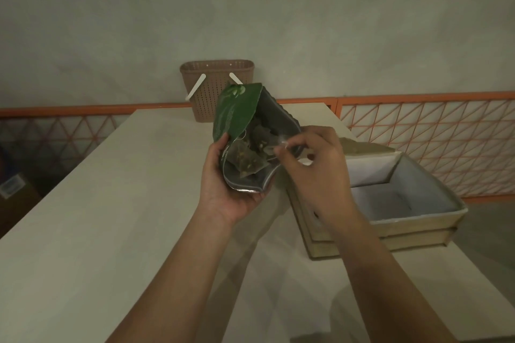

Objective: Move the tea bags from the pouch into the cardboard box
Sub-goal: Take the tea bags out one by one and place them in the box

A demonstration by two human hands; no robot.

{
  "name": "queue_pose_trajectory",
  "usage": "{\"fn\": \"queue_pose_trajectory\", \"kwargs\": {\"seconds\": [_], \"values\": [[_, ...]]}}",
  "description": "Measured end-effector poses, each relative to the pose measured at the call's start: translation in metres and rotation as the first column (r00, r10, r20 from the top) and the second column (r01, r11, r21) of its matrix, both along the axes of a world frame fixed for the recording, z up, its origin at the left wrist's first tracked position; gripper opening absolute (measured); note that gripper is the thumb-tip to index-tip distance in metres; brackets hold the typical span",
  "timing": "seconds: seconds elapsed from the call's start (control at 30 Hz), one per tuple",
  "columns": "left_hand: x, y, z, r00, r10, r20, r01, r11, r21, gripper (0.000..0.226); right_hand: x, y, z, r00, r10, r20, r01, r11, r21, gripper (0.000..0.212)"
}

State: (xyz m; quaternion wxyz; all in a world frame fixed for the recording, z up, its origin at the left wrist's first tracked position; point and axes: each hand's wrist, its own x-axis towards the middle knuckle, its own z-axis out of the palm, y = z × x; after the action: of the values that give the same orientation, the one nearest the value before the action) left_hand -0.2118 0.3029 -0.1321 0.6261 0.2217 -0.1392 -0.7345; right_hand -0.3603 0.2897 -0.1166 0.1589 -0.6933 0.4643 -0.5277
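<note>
fingertips (281, 147) of the right hand (315, 164) pinch a tea bag (271, 145) at the mouth of the pouch (237, 114), thumb and forefinger closed on its pale mesh. more tea bags (245, 160) lie inside against the silver lining. left hand (225, 186) cups the pouch from below, fingers curled round its lower edge, holding it tilted and open above the table (111, 203). green flap of the pouch stands up. just right of the hands sits the cardboard box (404, 203), lid open, on the table's right edge. a brown basket (206, 92) with white handles stands at the far end, by the wall.
</note>
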Motion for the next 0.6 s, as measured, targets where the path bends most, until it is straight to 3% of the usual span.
{"fn": "queue_pose_trajectory", "kwargs": {"seconds": [0.17, 0.43, 0.5, 0.6], "values": [[-0.003, -0.001, -0.001, 0.999, 0.018, -0.041, -0.017, 1.0, 0.012, 0.048, -0.028, 0.009, 0.006, 0.952, 0.051, 0.302, -0.081, 0.993, 0.086, 0.012], [0.0, -0.002, -0.002, 0.998, 0.025, -0.058, -0.026, 0.999, -0.021, 0.05, -0.053, 0.008, -0.007, 0.915, -0.081, 0.394, 0.01, 0.983, 0.181, 0.008], [0.001, -0.002, -0.002, 0.998, 0.033, -0.054, -0.034, 0.999, -0.016, 0.05, -0.058, 0.004, -0.008, 0.946, -0.109, 0.307, 0.043, 0.976, 0.213, 0.007], [0.002, -0.002, -0.002, 0.998, 0.042, -0.048, -0.043, 0.999, -0.02, 0.052, -0.065, -0.004, -0.01, 0.99, -0.133, -0.051, 0.143, 0.942, 0.304, 0.004]]}}
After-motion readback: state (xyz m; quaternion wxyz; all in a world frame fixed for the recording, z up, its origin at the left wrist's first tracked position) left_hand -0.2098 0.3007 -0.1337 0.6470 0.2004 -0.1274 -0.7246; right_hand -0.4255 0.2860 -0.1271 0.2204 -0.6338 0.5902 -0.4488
